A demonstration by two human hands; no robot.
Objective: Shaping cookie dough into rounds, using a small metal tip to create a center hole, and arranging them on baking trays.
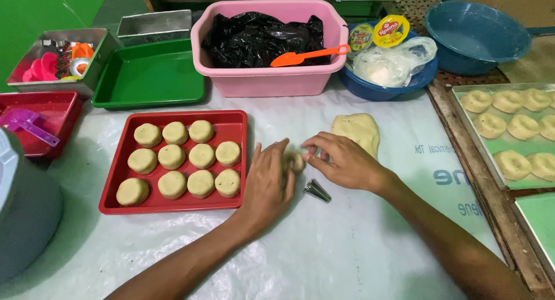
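Observation:
A small lump of pale dough (296, 160) lies on the white plastic sheet between my two hands. My left hand (267, 181) lies flat beside it, fingers touching its left side. My right hand (340, 159) pinches it from the right with the fingertips. Just beyond my right hand sits a larger slab of dough (357, 130). A small metal cone-shaped nozzle (317, 190) lies on the sheet under my right wrist. To the left, a red tray (236, 122) holds several round dough discs (202, 155).
At the back stand a pink tub (266, 80) with a black bag and an orange scoop (308, 56), a green tray (147, 77), blue bowls (477, 37), and a metal tin of cutters (58, 57). A baking tray (509, 129) of shaped dough rings sits right.

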